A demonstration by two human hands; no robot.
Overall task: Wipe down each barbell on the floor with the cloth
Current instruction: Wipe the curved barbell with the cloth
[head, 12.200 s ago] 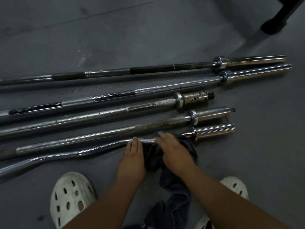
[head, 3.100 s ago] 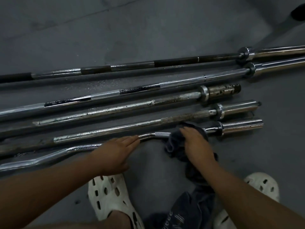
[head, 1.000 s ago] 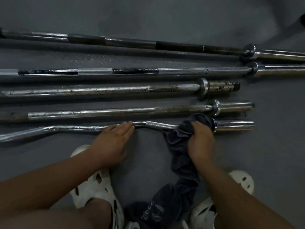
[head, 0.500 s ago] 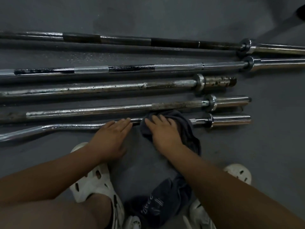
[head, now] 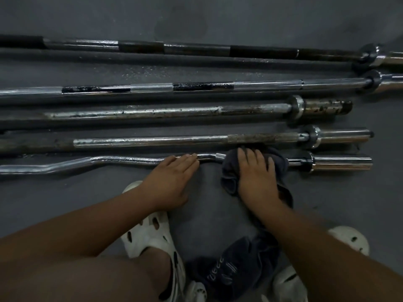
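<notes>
Several barbells lie side by side on the grey floor. Nearest me is a chrome curl bar (head: 122, 161) with a wavy shaft. My left hand (head: 172, 182) lies flat with straight fingers, its fingertips resting on that bar's shaft. My right hand (head: 256, 177) presses a dark grey cloth (head: 278, 164) over the same bar, just left of its right collar (head: 307, 163). The cloth's tail (head: 235, 271) trails back between my feet. Behind the curl bar lie a straight chrome bar (head: 152, 141), a rusty spotted bar (head: 165, 112) and two long bars (head: 196, 87).
My white perforated clogs (head: 150, 234) stand on the floor close to the curl bar, the right one (head: 349, 238) partly hidden by my arm. My left knee fills the lower left corner. Bare grey floor (head: 218, 16) stretches beyond the farthest bar.
My right hand and the cloth have slid to the right along the curl bar, back toward the collar, after a sweep to the left. My left hand has stayed on the shaft.
</notes>
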